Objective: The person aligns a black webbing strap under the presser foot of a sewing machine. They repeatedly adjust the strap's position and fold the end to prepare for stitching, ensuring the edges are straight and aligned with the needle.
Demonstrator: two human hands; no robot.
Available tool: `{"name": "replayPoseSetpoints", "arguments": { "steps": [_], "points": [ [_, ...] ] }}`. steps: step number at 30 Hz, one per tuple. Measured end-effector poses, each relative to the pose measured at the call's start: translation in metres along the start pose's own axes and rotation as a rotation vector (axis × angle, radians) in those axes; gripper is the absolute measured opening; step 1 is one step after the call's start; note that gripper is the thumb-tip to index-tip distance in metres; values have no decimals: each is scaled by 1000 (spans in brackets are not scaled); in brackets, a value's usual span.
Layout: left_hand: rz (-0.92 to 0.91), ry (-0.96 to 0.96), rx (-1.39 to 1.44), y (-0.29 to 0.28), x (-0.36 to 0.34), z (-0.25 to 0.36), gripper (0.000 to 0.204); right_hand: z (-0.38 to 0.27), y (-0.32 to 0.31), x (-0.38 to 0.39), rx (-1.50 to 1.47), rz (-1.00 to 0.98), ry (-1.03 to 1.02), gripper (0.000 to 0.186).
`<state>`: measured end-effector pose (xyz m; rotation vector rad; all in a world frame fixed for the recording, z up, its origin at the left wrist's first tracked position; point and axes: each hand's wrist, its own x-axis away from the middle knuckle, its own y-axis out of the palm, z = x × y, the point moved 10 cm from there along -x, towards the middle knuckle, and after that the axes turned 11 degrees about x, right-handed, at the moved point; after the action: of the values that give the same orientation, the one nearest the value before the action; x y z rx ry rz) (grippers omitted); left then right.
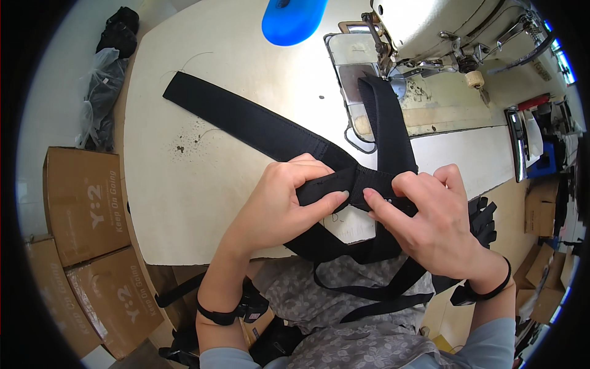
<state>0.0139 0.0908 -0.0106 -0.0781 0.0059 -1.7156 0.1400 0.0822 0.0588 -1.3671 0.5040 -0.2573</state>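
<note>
A long black fabric strap [233, 120] lies across the pale sewing table [160, 203], with one end toward the upper left. Another length of it rises in a loop to the needle area of the white sewing machine [424, 31]. My left hand [283, 203] grips a folded, stitched section near the table's front edge, thumb pressed on top. My right hand [424, 221] pinches the same section just to the right, its thumb close to my left thumb. More black straps hang below my hands over my lap.
A blue plastic object [292, 18] sits at the top. Cardboard boxes [83, 203] and black bagged bundles [107, 80] stand left of the table. At the right are more boxes [541, 209], a blue bin [541, 160] and a cluster of black straps [482, 218].
</note>
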Motion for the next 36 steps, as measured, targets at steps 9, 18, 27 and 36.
{"name": "replayPoseSetpoints", "arguments": {
  "steps": [9, 18, 27, 36],
  "points": [
    [9, -40, 24, 0, 0, -1, 18, -2, -5, -3, 16, 93, -20, 25],
    [8, 72, -1, -1, -1, 4, 20, -6, -8, -4, 41, 118, -18, 23],
    [9, -55, 46, -2, 1, 0, 16, 9, -7, -3, -119, 70, 12, 24],
    [20, 13, 2, -2, 0, -1, 19, 37, -18, -14, -16, 118, 167, 30]
  ]
}}
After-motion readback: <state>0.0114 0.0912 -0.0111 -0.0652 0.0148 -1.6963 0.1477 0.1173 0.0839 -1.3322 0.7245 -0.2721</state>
